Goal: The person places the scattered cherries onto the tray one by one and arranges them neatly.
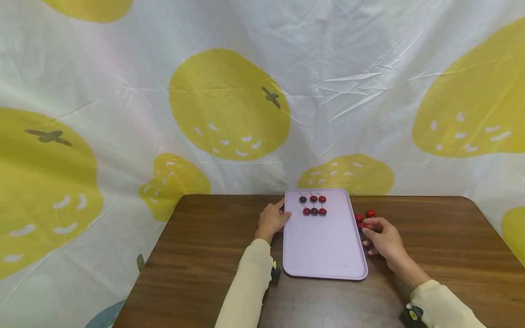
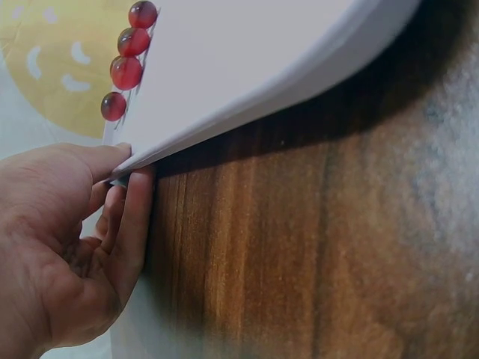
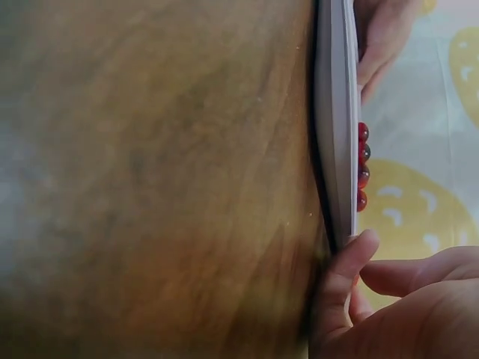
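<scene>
Six glossy cherries (image 1: 313, 205) sit on the smooth lilac tray (image 1: 324, 255); your left hand (image 1: 272, 221) pinches its left rim, while your right hand (image 1: 383, 239) hides its curled fingers' catch beside loose cherries (image 1: 365, 215).

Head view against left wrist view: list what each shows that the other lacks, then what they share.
Only the head view shows the right hand beside the loose red cherries on the brown wooden table, the whole lilac rectangular plastic tray, and six dark red cherries on the tray in two rows.

Only the left wrist view shows the left hand's fingers tucked under the tray's rim, thumb on top.

Both show the left hand at the tray's left edge, cherries on the tray, and the table.
</scene>
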Demonstrator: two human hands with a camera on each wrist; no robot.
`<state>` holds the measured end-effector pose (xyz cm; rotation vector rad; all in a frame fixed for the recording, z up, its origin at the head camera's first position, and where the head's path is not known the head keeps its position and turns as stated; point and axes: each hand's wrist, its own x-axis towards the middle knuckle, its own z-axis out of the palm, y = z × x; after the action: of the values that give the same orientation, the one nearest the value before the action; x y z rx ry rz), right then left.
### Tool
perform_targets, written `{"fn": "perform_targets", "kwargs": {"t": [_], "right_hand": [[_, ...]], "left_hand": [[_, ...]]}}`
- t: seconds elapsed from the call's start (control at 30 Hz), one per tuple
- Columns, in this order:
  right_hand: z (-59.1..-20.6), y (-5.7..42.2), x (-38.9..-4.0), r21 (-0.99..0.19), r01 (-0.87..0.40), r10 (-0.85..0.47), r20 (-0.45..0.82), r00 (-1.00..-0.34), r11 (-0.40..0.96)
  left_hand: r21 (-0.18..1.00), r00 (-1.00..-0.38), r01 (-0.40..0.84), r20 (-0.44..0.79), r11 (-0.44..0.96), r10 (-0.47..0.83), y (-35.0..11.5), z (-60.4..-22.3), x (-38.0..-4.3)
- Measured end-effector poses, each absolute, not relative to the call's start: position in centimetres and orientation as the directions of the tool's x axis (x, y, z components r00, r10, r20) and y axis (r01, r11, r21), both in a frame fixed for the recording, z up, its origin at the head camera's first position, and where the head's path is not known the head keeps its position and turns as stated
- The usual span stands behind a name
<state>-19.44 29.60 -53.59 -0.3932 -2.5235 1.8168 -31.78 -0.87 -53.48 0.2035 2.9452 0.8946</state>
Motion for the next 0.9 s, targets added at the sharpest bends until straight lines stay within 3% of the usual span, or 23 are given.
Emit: {"fn": "perform_targets", "kwargs": {"t": [0.9], "right_hand": [[-52.93,29.29,-20.10,-0.891,0.262,0.246,-0.178,-0.953,0.370]], "left_hand": [[0.585,-0.991,0.075,-0.049,0.807,0.128,-0.84,-53.27,-31.74]]}}
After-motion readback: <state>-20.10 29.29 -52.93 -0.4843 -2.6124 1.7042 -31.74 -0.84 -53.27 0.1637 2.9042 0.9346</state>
